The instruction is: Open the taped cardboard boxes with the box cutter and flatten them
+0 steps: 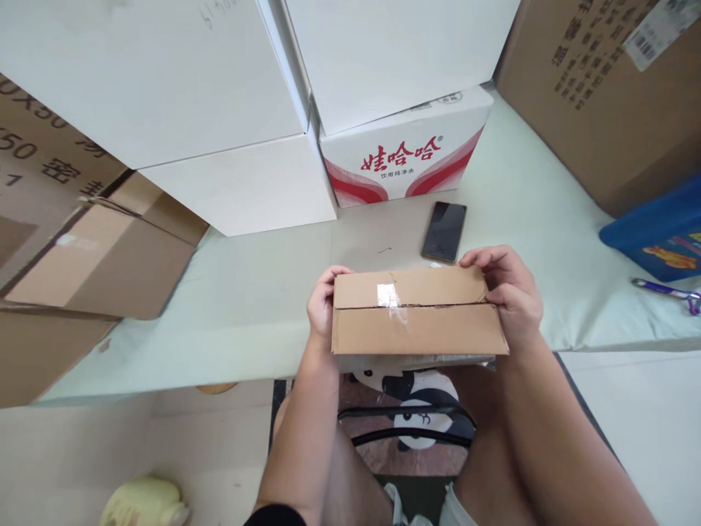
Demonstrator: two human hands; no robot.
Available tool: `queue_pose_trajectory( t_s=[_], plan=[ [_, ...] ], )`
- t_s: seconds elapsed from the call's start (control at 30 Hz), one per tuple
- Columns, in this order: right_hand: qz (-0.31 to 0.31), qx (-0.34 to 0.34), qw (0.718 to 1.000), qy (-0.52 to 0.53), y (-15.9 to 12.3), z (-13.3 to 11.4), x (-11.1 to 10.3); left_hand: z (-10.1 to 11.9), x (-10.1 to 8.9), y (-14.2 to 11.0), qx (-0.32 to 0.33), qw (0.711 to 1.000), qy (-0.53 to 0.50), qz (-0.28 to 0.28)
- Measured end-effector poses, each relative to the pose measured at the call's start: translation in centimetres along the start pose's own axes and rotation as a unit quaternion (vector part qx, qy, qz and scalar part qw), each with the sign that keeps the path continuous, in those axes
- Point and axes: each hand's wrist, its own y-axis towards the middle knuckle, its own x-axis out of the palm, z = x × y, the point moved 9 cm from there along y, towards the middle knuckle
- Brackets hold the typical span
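Observation:
A small brown cardboard box is held between both hands at the front edge of the table. Its two top flaps meet at a seam, with a piece of clear tape across it. My left hand grips the box's left end, its fingers partly hidden behind it. At the right end, my right hand has its thumb near the seam and its fingers over the far corner. Just beyond the box lies a dark phone, close to my right hand. Whatever is inside the box is hidden.
White boxes are stacked at the back, beside a red-and-white carton. Brown cartons stand at left and right. A blue container and a purple pen are on the pale green tablecloth. A yellow bottle sits on the floor.

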Motion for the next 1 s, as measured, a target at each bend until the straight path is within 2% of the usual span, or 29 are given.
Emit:
queue_pose_trajectory(
  t_s=[0.3, 0.53, 1.0],
  plan=[
    [0.011, 0.006, 1.000, -0.018, 0.07, 0.24, -0.17, -0.12, -0.19, 0.19, -0.010, 1.000, -0.001, 0.019],
    [-0.015, -0.030, 0.999, -0.011, -0.18, -0.36, 0.19, -0.17, -0.33, 0.18, -0.010, 1.000, 0.010, 0.016],
    [-0.012, -0.021, 0.999, -0.037, -0.02, -0.30, 0.03, -0.23, -0.32, 0.16, -0.010, 1.000, 0.010, 0.019]
  ],
)
